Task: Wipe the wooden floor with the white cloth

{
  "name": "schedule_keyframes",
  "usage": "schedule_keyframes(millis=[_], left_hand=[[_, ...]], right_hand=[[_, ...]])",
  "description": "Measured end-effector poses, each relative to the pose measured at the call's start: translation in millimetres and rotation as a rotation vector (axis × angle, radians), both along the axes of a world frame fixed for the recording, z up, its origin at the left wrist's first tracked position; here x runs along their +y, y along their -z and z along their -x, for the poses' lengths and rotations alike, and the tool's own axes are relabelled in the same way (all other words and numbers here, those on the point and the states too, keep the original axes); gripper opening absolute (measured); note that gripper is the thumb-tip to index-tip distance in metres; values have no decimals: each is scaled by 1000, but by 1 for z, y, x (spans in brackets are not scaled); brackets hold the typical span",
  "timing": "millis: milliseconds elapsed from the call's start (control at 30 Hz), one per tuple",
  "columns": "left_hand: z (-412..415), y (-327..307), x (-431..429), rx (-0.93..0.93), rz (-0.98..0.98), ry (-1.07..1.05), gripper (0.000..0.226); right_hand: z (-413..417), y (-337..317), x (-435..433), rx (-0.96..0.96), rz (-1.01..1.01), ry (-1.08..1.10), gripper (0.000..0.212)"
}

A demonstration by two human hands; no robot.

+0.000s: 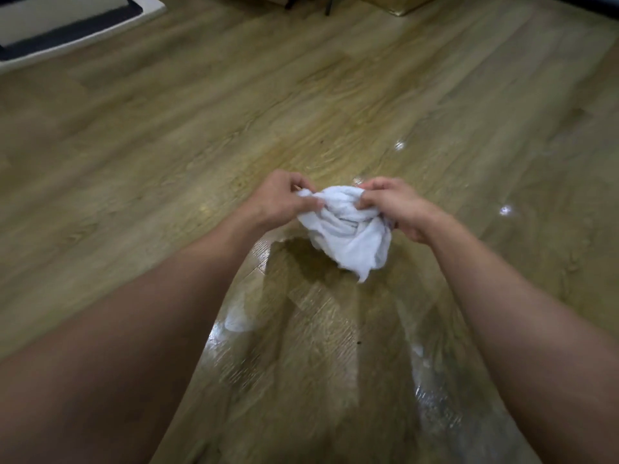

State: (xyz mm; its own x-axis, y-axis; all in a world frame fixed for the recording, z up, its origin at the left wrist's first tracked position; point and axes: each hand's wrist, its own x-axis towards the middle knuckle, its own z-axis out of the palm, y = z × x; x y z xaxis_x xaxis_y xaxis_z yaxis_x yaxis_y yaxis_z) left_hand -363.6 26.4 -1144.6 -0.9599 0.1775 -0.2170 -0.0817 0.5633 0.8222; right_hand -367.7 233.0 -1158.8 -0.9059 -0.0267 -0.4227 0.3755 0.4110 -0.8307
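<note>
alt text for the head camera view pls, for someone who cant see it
Two bare hands, left hand and right hand, hold a bunched white cloth just above a wooden floor, seen from above. Shiny, wet-looking patches glint on the boards near the cloth.

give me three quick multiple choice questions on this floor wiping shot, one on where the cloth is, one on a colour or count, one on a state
1. Where is the white cloth?
A. flat on the floor
B. bunched between both hands
C. draped over a forearm

2. How many hands grip it?
A. none
B. one
C. two

3. How does the wooden floor nearest the person look?
A. carpeted
B. glossy, with bright reflections
C. covered in paper

Answers: B, the left hand and right hand pinch its upper folds. C, both hands close on it. B, shiny streaks show below the cloth.
</note>
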Motion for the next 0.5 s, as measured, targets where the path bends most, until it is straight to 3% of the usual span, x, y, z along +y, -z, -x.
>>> schedule_keyframes(millis=[67,100,167,233,267,367,433,500], left_hand=[[4,7,8,3,257,7,25],[3,11,10,-10,416,45,32],[-1,20,13,-33,580,162,42],[-8,26,11,-47,536,225,34],[-10,28,7,-69,424,174,25],[-10,29,-13,-148,83,-252,20],[-7,35,-30,-58,211,-383,23],[-8,43,-43,-28,365,-343,26]], right_hand=[[4,14,5,153,-462,-18,38],[0,19,0,251,-594,-47,42],[-16,33,-20,305,-601,-173,50],[-35,50,-46,279,-618,-265,61],[-42,59,-57,264,-648,-250,64],[-74,75,-82,352,-740,-197,68],[-102,75,-95,531,-723,-317,64],[-119,75,-94,664,-662,-491,59]])
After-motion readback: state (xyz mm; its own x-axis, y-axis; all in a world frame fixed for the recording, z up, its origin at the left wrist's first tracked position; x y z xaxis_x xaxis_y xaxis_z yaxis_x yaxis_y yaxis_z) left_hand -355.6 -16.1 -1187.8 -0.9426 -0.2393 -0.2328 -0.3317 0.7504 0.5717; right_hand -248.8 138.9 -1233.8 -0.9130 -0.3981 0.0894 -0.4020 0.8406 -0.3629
